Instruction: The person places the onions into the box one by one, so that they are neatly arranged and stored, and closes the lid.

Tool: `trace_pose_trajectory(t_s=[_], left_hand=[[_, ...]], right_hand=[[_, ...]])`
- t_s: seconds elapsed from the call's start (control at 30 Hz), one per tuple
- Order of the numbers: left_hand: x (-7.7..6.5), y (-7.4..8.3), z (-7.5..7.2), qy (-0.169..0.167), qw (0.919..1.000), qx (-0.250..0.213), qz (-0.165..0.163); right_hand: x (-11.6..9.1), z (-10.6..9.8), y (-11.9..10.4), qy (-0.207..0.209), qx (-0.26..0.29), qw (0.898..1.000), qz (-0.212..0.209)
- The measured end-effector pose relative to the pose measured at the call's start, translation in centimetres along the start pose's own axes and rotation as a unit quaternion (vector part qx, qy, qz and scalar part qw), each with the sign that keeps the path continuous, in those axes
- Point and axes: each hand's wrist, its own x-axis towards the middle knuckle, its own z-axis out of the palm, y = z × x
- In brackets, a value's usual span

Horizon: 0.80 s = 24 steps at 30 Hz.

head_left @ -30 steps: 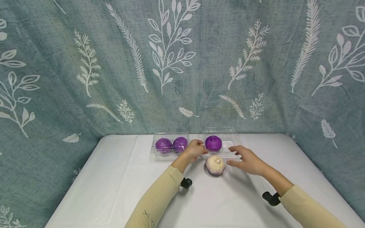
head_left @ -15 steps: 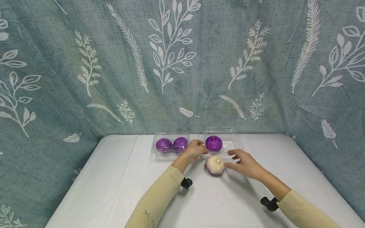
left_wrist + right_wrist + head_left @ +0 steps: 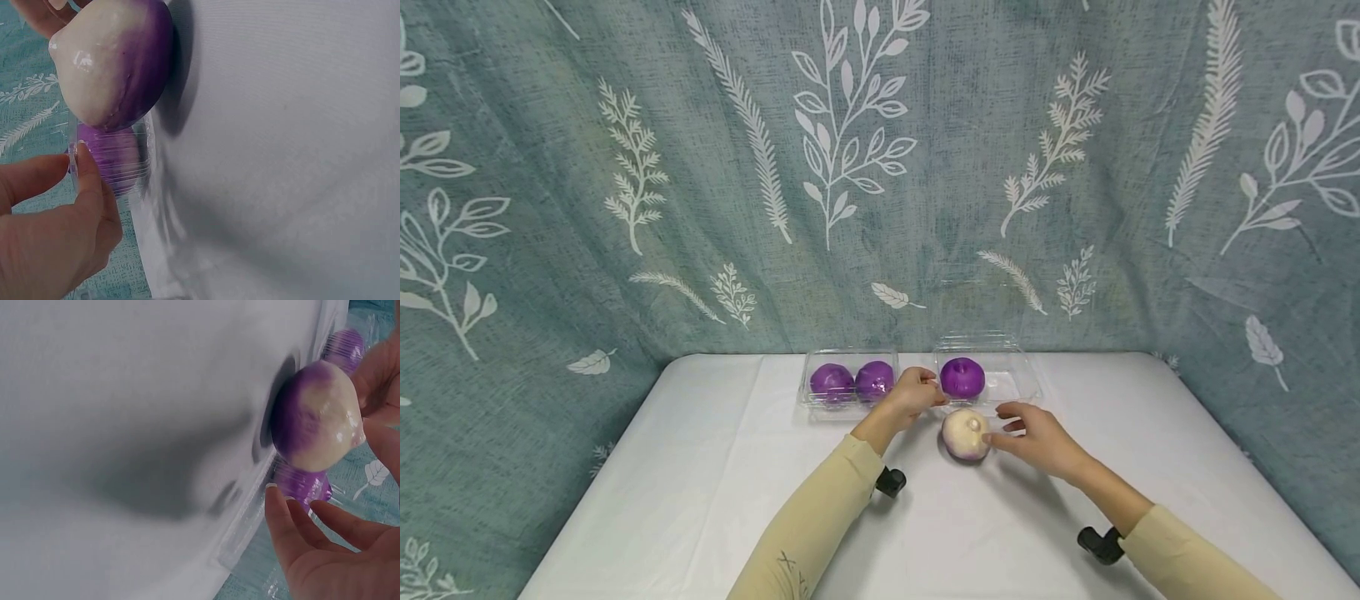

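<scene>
A turnip (image 3: 966,434), cream around its root tip and purple below, rests on the white table in front of an open clear plastic box (image 3: 1011,379). My left hand (image 3: 912,396) pinches this box's front rim between thumb and fingers, as the left wrist view shows. Inside the box's left half sits a purple turnip (image 3: 962,378). My right hand (image 3: 1037,440) is at the right of the cream turnip, its thumb tip overlapping the turnip's side in the head view. The right fingers (image 3: 285,528) are spread and bent slightly, away from the turnip.
Left of the open box stands a second clear box (image 3: 811,404) with two purple turnips (image 3: 832,382) in it. Both boxes are near the far edge of the white table (image 3: 715,500). A green leaf-patterned curtain (image 3: 737,208) hangs behind.
My right hand has come nearer and slightly down, bringing its thumb to the cream turnip's right side. The left hand keeps its place at the box rim.
</scene>
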Motion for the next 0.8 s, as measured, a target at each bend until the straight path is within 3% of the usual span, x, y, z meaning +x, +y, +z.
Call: trace_pose_trajectory(t_s=[0.27, 0.8], left_hand=[[-0.1, 0.2, -0.1, -0.003, 0.9999, 0.009, -0.004], [0.0, 0.1, -0.1, -0.003, 1.0, -0.001, -0.001]], right_hand=[[0.2, 1.4, 0.0, -0.001, 0.008, 1.0, 0.024], [1.1, 2.6, 0.0, 0.006, 0.018, 1.0, 0.019]])
